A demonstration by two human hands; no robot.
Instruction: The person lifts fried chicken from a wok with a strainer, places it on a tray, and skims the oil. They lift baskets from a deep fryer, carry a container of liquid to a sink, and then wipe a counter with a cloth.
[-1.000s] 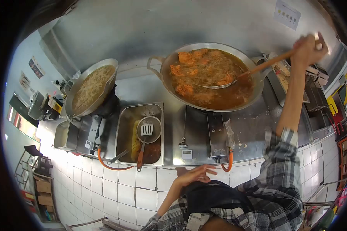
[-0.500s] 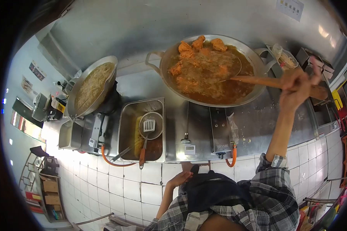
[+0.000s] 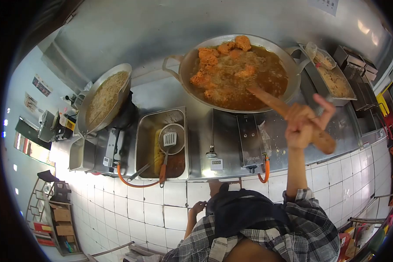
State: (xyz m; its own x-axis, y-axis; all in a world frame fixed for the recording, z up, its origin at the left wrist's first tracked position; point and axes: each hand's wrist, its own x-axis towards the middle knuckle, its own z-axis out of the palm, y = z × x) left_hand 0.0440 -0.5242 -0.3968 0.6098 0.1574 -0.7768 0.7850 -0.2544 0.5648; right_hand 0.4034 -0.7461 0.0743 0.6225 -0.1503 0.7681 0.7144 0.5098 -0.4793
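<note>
My right hand point(image 3: 303, 126) is wrapped round the thick wooden handle point(image 3: 273, 102) of a stirring tool, with one finger sticking out. The tool's far end is sunk in bubbling oil in a large wok point(image 3: 294, 83) and is hidden there. Orange-brown fried pieces point(image 3: 208, 56) float at the wok's left and back. Down by my left side, near the dark apron point(image 3: 244, 214), hangs my left hand point(image 3: 198, 207); its fingers are curled and too small to read clearly.
A second wok point(image 3: 107, 98) of pale bubbling food stands at the left. Between the woks, a steel tray point(image 3: 186, 144) holds a slotted spatula point(image 3: 170, 139), a round strainer and tongs. A tray of crumbs point(image 3: 336, 83) lies at the right, and a gas stove control panel point(image 3: 249, 142) faces me.
My right hand has moved left and toward me, swinging the wooden handle to a steeper slant. My left hand has dropped slightly lower. The fried pieces have shifted in the oil.
</note>
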